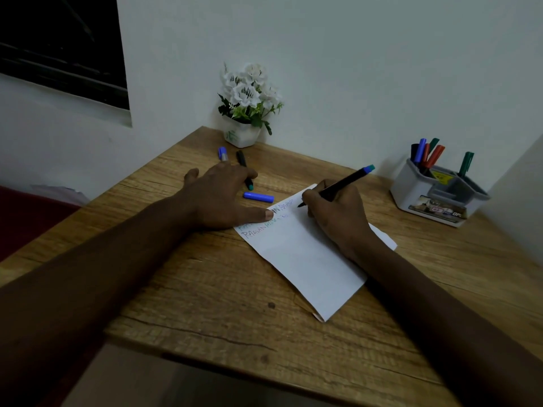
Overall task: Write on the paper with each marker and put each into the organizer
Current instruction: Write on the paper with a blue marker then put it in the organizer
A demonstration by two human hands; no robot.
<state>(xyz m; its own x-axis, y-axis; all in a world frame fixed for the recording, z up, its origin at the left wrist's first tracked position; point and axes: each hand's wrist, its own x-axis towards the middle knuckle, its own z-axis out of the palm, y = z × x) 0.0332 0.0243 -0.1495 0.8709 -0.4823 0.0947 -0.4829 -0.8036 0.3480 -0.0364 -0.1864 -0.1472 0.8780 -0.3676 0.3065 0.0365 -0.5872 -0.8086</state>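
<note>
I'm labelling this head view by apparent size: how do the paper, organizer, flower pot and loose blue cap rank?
Largest to smallest as they look:
1. paper
2. organizer
3. flower pot, counted without its flowers
4. blue cap
The pot stands farther back than the cap, so its true size may differ more.

Dim, flat light is filling this corner, and everything is taking on a cool grey-green cast; the white wall (pixel 352 69) is reading as dull grey. The paper (pixel 308 268) is showing as the brightest patch. Both forearms are looking near black, and only soft-edged shadows are lying under the left hand (pixel 217 198) and right hand (pixel 338 221) on the table (pixel 205 289). The wide lens is bowing the table's near edge and stretching the arms toward the lower corners. The coloured writing is looking soft, barely legible.
</note>
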